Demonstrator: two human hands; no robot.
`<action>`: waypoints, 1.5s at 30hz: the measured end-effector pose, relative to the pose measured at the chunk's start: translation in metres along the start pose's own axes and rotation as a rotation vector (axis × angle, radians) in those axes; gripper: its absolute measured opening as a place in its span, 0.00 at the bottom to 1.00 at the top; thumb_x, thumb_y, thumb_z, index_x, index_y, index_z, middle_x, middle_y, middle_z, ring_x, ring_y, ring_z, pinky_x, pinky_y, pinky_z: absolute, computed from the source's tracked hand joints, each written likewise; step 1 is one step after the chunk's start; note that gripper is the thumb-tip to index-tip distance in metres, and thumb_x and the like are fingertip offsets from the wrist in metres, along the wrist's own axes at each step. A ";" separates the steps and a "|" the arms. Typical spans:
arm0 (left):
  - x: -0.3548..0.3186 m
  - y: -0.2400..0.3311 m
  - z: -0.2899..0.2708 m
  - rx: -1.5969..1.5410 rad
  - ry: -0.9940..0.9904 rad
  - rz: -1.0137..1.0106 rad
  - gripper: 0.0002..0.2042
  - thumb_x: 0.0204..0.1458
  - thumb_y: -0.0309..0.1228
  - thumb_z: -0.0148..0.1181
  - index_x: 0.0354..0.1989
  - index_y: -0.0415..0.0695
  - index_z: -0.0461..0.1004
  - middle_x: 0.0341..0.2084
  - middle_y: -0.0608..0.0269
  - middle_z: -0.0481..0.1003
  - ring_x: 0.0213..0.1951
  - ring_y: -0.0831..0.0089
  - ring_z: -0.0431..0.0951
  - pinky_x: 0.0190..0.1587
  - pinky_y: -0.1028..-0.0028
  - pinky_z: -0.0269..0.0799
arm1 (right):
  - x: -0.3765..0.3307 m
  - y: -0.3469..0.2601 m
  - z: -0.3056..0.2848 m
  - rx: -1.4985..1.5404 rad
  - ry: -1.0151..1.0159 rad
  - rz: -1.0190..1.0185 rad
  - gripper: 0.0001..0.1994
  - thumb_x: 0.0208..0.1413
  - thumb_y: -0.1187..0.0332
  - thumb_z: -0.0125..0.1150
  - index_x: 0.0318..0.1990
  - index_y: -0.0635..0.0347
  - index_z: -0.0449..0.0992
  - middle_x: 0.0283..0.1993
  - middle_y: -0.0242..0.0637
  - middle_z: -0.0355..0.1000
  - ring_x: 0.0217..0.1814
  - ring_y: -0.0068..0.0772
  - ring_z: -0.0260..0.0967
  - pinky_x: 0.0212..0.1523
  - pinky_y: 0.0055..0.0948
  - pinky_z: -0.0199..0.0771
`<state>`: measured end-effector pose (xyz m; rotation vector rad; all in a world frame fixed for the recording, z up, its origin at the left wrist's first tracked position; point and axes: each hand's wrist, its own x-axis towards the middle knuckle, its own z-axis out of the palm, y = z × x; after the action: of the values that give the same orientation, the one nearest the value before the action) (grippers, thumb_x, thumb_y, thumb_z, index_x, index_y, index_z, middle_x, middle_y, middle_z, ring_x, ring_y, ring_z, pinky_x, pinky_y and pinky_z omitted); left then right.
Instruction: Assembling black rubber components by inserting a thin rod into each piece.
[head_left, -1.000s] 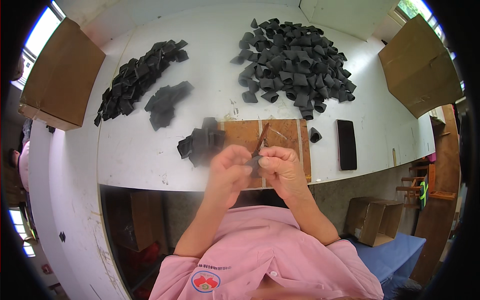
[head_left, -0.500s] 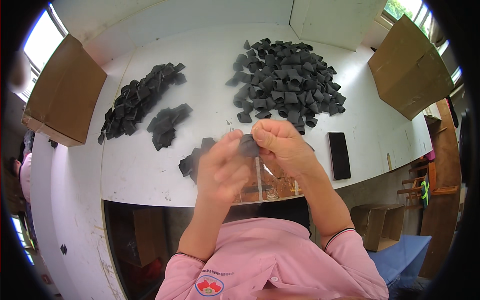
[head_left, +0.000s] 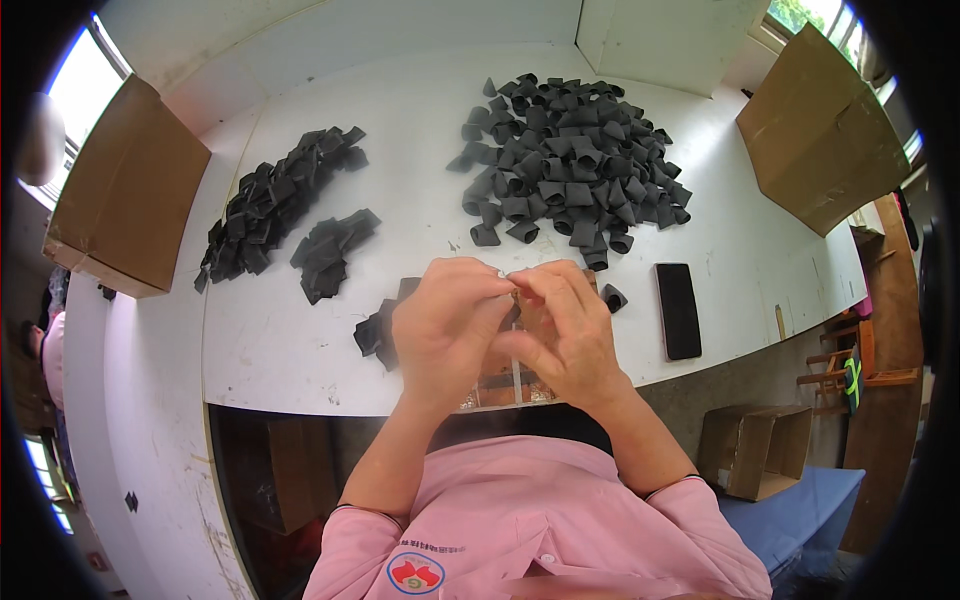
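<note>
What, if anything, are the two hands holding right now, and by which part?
It cannot be told: the left hand and right hand come together over the brown board, and whatever may be between the fingers is not clear.

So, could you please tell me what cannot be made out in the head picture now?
Head view: whether the left hand and right hand hold anything; they themselves cover the spot.
Head view: most of the brown board; both hands cover it.
Head view: the right end of the nearest dark pile; left hand hides it.
Head view: details of the co-worker; too small.
</note>
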<state>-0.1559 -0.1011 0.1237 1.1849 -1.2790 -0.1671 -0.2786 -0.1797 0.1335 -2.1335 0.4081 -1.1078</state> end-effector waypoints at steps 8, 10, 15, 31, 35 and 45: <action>-0.005 0.019 0.011 -0.761 0.524 -0.475 0.04 0.54 0.26 0.49 0.29 0.39 0.66 0.26 0.62 0.67 0.34 0.72 0.65 0.44 0.73 0.61 | 0.015 -0.007 0.006 -0.291 0.070 -0.307 0.11 0.33 0.74 0.63 0.28 0.65 0.70 0.26 0.35 0.63 0.24 0.31 0.63 0.20 0.26 0.64; -0.009 0.020 0.011 -0.741 0.498 -0.478 0.04 0.54 0.26 0.49 0.29 0.39 0.66 0.27 0.62 0.67 0.34 0.73 0.65 0.44 0.73 0.61 | 0.013 -0.002 0.006 -0.300 0.047 -0.334 0.10 0.32 0.76 0.62 0.27 0.65 0.70 0.25 0.35 0.63 0.24 0.32 0.62 0.20 0.26 0.63; -0.020 0.014 0.008 -0.455 0.331 -0.328 0.06 0.52 0.26 0.52 0.32 0.35 0.67 0.30 0.60 0.69 0.35 0.75 0.67 0.42 0.77 0.62 | -0.001 0.009 0.010 -0.218 0.110 -0.330 0.08 0.32 0.78 0.59 0.25 0.65 0.70 0.24 0.35 0.63 0.24 0.33 0.61 0.20 0.26 0.62; -0.010 -0.001 0.001 -0.178 0.193 -0.257 0.04 0.44 0.17 0.54 0.28 0.37 0.72 0.26 0.62 0.71 0.30 0.77 0.69 0.34 0.80 0.64 | 0.005 0.001 0.011 -0.344 0.047 -0.280 0.07 0.37 0.77 0.60 0.27 0.62 0.71 0.24 0.35 0.64 0.25 0.34 0.62 0.21 0.28 0.63; -0.020 -0.003 0.005 -0.150 0.212 -0.313 0.06 0.49 0.21 0.54 0.36 0.36 0.70 0.30 0.62 0.69 0.30 0.81 0.68 0.34 0.82 0.65 | 0.008 -0.002 -0.006 0.022 0.015 -0.009 0.03 0.44 0.76 0.57 0.25 0.64 0.69 0.20 0.31 0.61 0.21 0.23 0.58 0.19 0.22 0.58; -0.053 0.032 0.022 -0.339 0.193 -0.497 0.12 0.47 0.21 0.56 0.40 0.34 0.66 0.33 0.60 0.70 0.33 0.79 0.70 0.37 0.81 0.68 | -0.051 -0.006 0.009 1.263 0.021 0.944 0.07 0.54 0.67 0.53 0.28 0.60 0.71 0.19 0.26 0.63 0.20 0.15 0.56 0.20 0.15 0.56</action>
<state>-0.2079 -0.0638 0.1101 1.1689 -0.7339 -0.5952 -0.3013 -0.1433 0.1032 -0.6496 0.4587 -0.5222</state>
